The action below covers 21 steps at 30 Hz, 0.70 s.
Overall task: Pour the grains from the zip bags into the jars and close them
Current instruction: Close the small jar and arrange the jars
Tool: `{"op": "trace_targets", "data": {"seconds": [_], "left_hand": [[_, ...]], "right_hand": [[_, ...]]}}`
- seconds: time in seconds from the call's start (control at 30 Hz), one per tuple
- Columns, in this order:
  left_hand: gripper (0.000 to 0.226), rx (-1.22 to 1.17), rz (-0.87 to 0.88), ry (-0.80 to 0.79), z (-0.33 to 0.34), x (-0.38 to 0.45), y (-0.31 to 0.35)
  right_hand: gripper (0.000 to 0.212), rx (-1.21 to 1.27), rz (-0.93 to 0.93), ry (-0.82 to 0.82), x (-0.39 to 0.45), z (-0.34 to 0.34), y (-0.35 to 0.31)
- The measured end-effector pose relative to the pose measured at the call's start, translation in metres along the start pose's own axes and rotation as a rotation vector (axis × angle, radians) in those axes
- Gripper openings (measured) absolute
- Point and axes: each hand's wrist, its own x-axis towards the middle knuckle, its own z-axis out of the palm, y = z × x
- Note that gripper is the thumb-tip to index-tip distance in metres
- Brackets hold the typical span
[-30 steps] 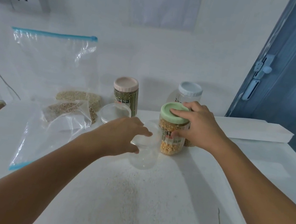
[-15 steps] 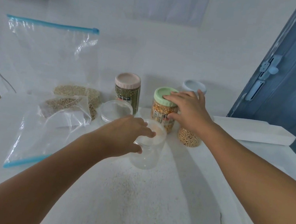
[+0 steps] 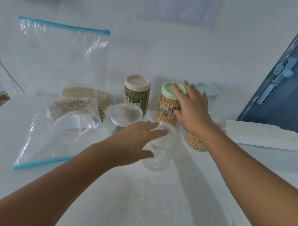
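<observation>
Clear plastic, the empty jar (image 3: 159,149) stands on the counter (image 3: 150,200) under the left hand (image 3: 130,143), whose fingers (image 3: 153,131) spread wide over its rim, probably to steady it for filling. Right hand (image 3: 193,109) fingers (image 3: 179,90) lie straight against the green-lidded corn jar (image 3: 167,106), holding nothing; grain zip bags (image 3: 80,102) lie well left of both.

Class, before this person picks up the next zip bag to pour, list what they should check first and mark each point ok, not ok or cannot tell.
1. Clear jar upright on the table: ok.
2. Clear jar open for pouring: not ok, its lid is on, under the left hand.
3. Green-lid jar closed: ok.
4. Right hand free: cannot tell; it is at the green-lid jar.
5. Grain bag within reach: ok.
6. Grain bag sealed: cannot tell.
</observation>
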Motion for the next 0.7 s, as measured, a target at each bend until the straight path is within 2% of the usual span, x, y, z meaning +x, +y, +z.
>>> {"op": "trace_targets", "data": {"seconds": [0.1, 0.17, 0.23, 0.3, 0.37, 0.57, 0.63, 0.7], "left_hand": [[0.099, -0.045, -0.007, 0.105, -0.007, -0.013, -0.013], [0.095, -0.014, -0.087, 0.196, -0.015, -0.017, -0.029], [0.088, 0.011, -0.224, 0.2, -0.024, -0.017, -0.047], [0.077, 0.025, -0.322, 0.136, -0.026, -0.014, -0.061], [0.065, 0.0, -0.326, 0.123, -0.024, -0.011, -0.067], [0.056, -0.036, -0.272, 0.177, -0.017, 0.004, -0.073], [0.06, -0.015, -0.287, 0.172, -0.011, 0.004, -0.075], [0.071, 0.011, -0.279, 0.234, 0.0, -0.004, -0.072]], "right_hand": [[0.057, 0.201, -0.09, 0.165, -0.03, -0.003, -0.009], [0.05, 0.363, -0.05, 0.067, -0.045, -0.007, -0.02], [0.069, 0.41, 0.029, -0.153, -0.055, -0.01, -0.03], [0.094, 0.379, 0.066, -0.338, -0.064, -0.009, -0.036], [0.109, 0.361, 0.077, -0.425, -0.072, -0.006, -0.039], [0.106, 0.385, 0.101, -0.369, -0.08, -0.012, -0.045], [0.106, 0.376, 0.118, -0.37, -0.084, -0.012, -0.049], [0.104, 0.367, 0.136, -0.372, -0.088, -0.013, -0.052]]}}
